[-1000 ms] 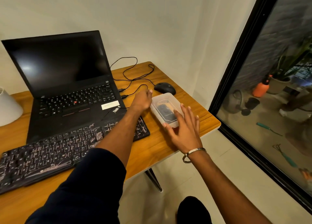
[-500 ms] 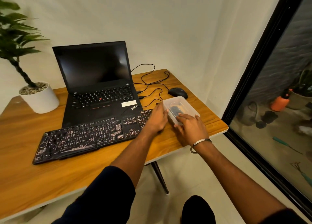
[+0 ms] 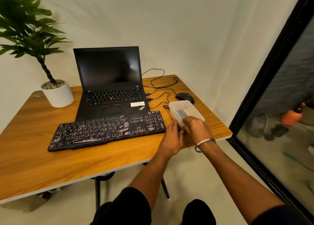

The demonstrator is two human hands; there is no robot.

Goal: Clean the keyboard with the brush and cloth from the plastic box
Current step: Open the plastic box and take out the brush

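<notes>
A clear plastic box (image 3: 185, 108) with a lid stands on the wooden table, to the right of the black keyboard (image 3: 105, 129), whose keys are smeared with whitish dust. Something dark shows through the lid; I cannot make out the brush or cloth. My left hand (image 3: 171, 138) grips the box's near left corner. My right hand (image 3: 198, 128) covers the near end of the box with its fingers curled over the edge. The near end of the box is hidden by both hands.
An open black laptop (image 3: 110, 89) stands behind the keyboard. A black mouse (image 3: 184, 96) and loose cables (image 3: 159, 87) lie beyond the box. A potted plant in a white pot (image 3: 57, 94) stands at the back left. The table (image 3: 42, 148) ends just right of the box, beside a glass door (image 3: 280, 106).
Both hands have slid back to the near end of the box and closed on it. My head has pulled back, so the whole table and plant are in view.
</notes>
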